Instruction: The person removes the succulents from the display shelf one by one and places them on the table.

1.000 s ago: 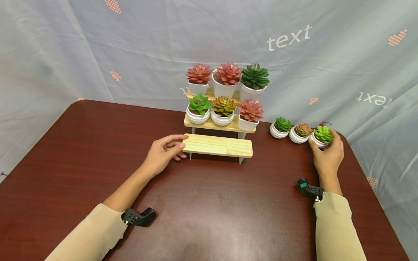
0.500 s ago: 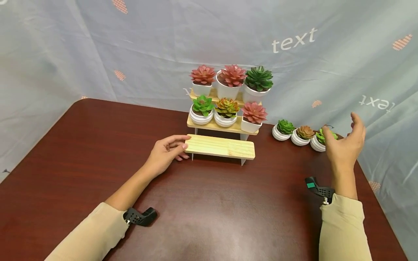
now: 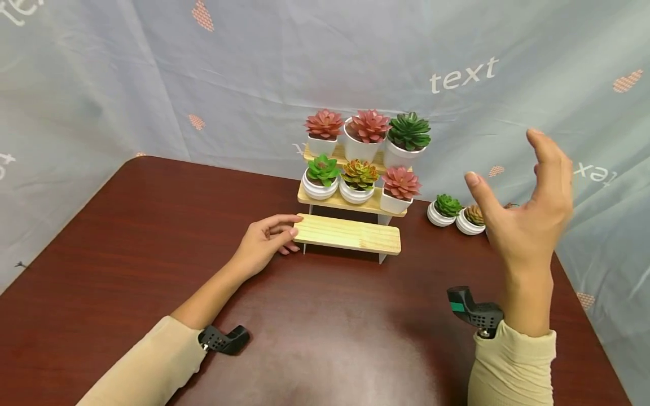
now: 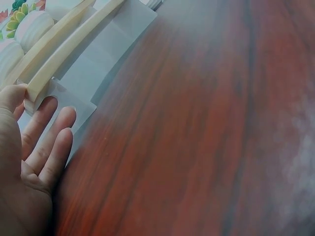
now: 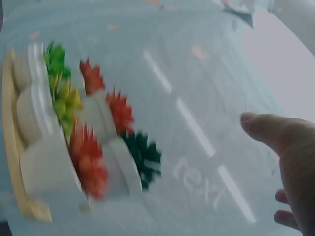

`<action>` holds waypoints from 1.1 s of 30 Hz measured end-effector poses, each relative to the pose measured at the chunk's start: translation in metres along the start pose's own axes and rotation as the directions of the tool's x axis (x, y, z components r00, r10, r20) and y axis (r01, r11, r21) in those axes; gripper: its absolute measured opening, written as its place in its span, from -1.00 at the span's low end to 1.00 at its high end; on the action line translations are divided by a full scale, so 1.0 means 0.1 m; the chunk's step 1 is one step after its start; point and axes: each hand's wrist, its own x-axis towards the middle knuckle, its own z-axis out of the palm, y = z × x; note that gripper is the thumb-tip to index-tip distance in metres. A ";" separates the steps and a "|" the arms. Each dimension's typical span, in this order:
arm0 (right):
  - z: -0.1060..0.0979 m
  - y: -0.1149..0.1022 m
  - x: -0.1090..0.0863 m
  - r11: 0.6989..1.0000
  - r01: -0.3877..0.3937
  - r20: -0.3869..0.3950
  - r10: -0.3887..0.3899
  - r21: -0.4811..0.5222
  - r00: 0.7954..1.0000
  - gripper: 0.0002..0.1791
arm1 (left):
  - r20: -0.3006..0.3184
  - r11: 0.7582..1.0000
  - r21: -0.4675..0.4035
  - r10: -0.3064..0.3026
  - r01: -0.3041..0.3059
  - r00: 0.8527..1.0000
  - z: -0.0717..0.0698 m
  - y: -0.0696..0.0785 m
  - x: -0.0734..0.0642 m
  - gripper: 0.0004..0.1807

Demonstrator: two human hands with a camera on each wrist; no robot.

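Note:
At the left end of the lowest wooden shelf [image 3: 347,234], my left hand [image 3: 261,245] pinches the board, thumb at its edge and fingers below. The left wrist view shows the thumb [image 4: 12,97] against the wood, the other fingers beside the clear support [image 4: 74,101]. My right hand [image 3: 533,225] is raised over the table's right side, thumb and fingers spread apart, holding nothing. It hides most of the third small potted succulent behind it. A green succulent [image 3: 447,206] and a brown one [image 3: 474,215] in white pots stand left of that hand.
Above the lowest shelf, the middle tier [image 3: 330,198] bears green, yellow-red and pink succulents. On the top tier stand two reddish succulents [image 3: 325,124] and a dark green one [image 3: 409,131]. A pale printed curtain [image 3: 254,67] hangs behind the dark red table [image 3: 325,321].
My right hand has let go of the light green succulent at the row's right end and lifted up toward me. My left hand keeps its hold on the shelf.

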 end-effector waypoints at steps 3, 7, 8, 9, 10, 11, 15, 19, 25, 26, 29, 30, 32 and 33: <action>0.10 -0.08 -0.03 0.996 0.090 0.052 -0.090 0.000 0.995 -0.14 | 0.002 1.000 0.003 0.001 -0.001 1.000 0.00 0.00 0.00 -0.63; 0.25 -0.07 -0.11 0.994 0.109 0.196 -0.106 -0.001 0.975 -0.09 | -0.001 1.000 0.001 -0.006 0.006 1.000 0.01 -0.01 0.00 -0.63; 0.29 -0.06 -0.14 0.995 0.098 0.225 -0.097 0.005 0.970 -0.09 | -0.002 1.000 0.001 -0.007 0.007 1.000 0.01 -0.01 -0.01 -0.63; 0.33 -0.04 -0.16 0.996 0.087 0.252 -0.087 0.012 0.964 -0.08 | -0.002 1.000 0.001 -0.007 0.007 1.000 0.01 -0.01 -0.01 -0.63; 0.37 -0.01 -0.19 0.997 0.074 0.275 -0.077 0.021 0.958 -0.07 | -0.001 1.000 0.001 -0.007 0.007 1.000 0.00 -0.01 -0.01 -0.63; 0.41 0.01 -0.21 0.998 0.060 0.294 -0.066 0.029 0.954 -0.06 | -0.001 1.000 0.002 -0.006 0.006 1.000 0.00 -0.01 -0.01 -0.63; 0.52 0.12 -0.28 0.999 0.013 0.365 -0.022 0.029 0.931 -0.05 | 0.004 1.000 0.007 0.003 -0.003 1.000 0.00 0.00 0.00 -0.63; 0.59 0.17 -0.34 1.000 0.010 0.435 -0.005 -0.010 0.900 -0.10 | 0.004 1.000 0.014 0.008 -0.008 1.000 0.01 0.00 0.01 -0.64; 0.66 0.21 -0.40 0.998 -0.013 0.513 0.043 -0.061 0.857 -0.17 | 0.005 1.000 0.023 0.012 -0.013 1.000 0.01 0.00 0.01 -0.63; 0.67 0.22 -0.41 0.997 -0.022 0.521 0.055 -0.070 0.852 -0.19 | 0.005 1.000 0.022 0.012 -0.012 1.000 0.01 0.00 0.01 -0.63; 0.69 0.23 -0.43 0.996 -0.035 0.531 0.070 -0.076 0.845 -0.22 | 0.005 1.000 0.020 0.011 -0.011 1.000 0.00 0.00 0.01 -0.64; 0.69 0.24 -0.44 0.997 -0.034 0.532 0.068 -0.073 0.844 -0.23 | 0.005 1.000 0.020 0.010 -0.010 1.000 0.00 0.00 0.01 -0.63; 0.70 0.24 -0.45 0.997 -0.028 0.534 0.060 -0.067 0.843 -0.24 | 0.006 1.000 0.018 0.008 -0.008 1.000 0.00 0.00 0.01 -0.63; 0.71 0.24 -0.45 0.998 -0.023 0.533 0.054 -0.064 0.844 -0.24 | 0.006 1.000 0.018 0.008 -0.008 1.000 0.00 0.00 0.01 -0.63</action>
